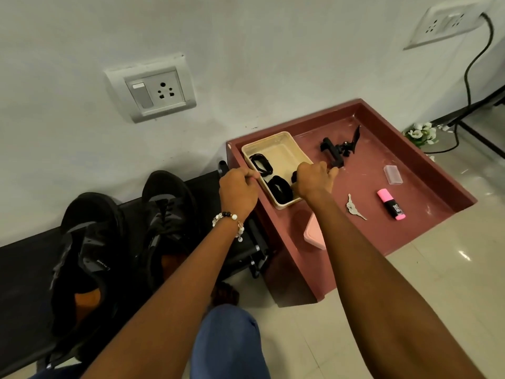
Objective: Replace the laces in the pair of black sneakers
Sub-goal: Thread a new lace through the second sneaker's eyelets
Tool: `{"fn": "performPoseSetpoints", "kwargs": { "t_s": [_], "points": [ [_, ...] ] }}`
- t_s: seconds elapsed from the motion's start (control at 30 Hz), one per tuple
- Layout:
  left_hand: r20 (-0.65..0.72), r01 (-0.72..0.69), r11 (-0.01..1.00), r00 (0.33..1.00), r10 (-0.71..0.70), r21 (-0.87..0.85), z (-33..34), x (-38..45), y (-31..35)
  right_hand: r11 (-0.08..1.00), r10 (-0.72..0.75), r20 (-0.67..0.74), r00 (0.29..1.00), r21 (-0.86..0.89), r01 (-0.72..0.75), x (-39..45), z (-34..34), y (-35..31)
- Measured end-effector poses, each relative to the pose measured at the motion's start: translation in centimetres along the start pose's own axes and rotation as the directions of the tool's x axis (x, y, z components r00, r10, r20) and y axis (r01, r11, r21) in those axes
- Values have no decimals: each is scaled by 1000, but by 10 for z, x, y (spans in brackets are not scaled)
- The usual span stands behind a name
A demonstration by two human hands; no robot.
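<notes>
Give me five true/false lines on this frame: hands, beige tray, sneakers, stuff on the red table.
1. Both hands grip the beige tray, the left hand at its left rim and the right hand at its right rim. True.
2. The tray holds white laces. False: the coiled laces in it are black.
3. The two black sneakers stand on the red table. False: they sit on a black bench to the left of the red table.
4. A pink highlighter lies on the red table, right of the tray. True.
5. The bead bracelet is on the right wrist. False: the bracelet is on the left wrist.
</notes>
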State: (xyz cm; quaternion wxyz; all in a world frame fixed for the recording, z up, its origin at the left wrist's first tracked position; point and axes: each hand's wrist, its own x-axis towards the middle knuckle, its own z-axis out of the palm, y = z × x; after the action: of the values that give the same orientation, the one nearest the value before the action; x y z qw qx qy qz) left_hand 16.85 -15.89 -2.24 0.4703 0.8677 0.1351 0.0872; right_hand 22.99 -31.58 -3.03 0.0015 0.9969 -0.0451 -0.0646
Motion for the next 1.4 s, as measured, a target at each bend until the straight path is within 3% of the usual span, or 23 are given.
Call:
{"fn": "performPoseSetpoints", "kwargs": {
  "t_s": [0.07, 0.17, 0.27, 0.37, 0.47, 0.63, 0.83, 1.07, 1.2, 1.3, 1.4],
  "points": [
    [3, 13, 1000, 1000, -13, -16, -2, -2, 2, 997, 8, 1, 1000, 70, -8, -3, -1, 2],
    [11, 26, 999, 1000, -26, -47, -10, -6, 7, 927, 115, 20, 993, 357, -114, -5, -9, 5],
    [29, 61, 991, 998, -58, -118, -16, -7, 13, 734, 189, 37, 981, 658, -166, -7, -24, 9],
    [43, 52, 980, 998, -44, -191, -29, -13, 29, 525, 173, 0, 985, 846, -92, -26, -55, 5],
    [64, -15, 979, 998, 28, -206, -48, -22, 53, 364, 81, -108, 991, 929, 71, -49, -92, -6],
    [52, -92, 982, 993, 102, -163, -90, -32, 73, 159, -115, -200, 973, 963, 217, -98, -155, -34],
    [-39, -83, 968, 996, 76, -237, -172, -64, 71, -16, -300, -136, 944, 990, 138, -160, -197, -76],
    [-57, 26, 900, 997, -56, -435, -262, -127, 35, -95, -404, 8, 915, 994, -50, -220, -192, -125],
    [-83, 117, 773, 973, -214, -623, -302, -148, 11, -125, -423, 64, 904, 984, -129, -240, -177, -150],
    [-105, 137, 649, 942, -320, -749, -330, -153, -5, 56, -447, 64, 892, 997, -44, -244, -160, -174],
    [-150, 169, 680, 911, -384, -714, -346, -148, -15, 409, -485, -8, 875, 882, 234, -236, -139, -196]
  ]
}}
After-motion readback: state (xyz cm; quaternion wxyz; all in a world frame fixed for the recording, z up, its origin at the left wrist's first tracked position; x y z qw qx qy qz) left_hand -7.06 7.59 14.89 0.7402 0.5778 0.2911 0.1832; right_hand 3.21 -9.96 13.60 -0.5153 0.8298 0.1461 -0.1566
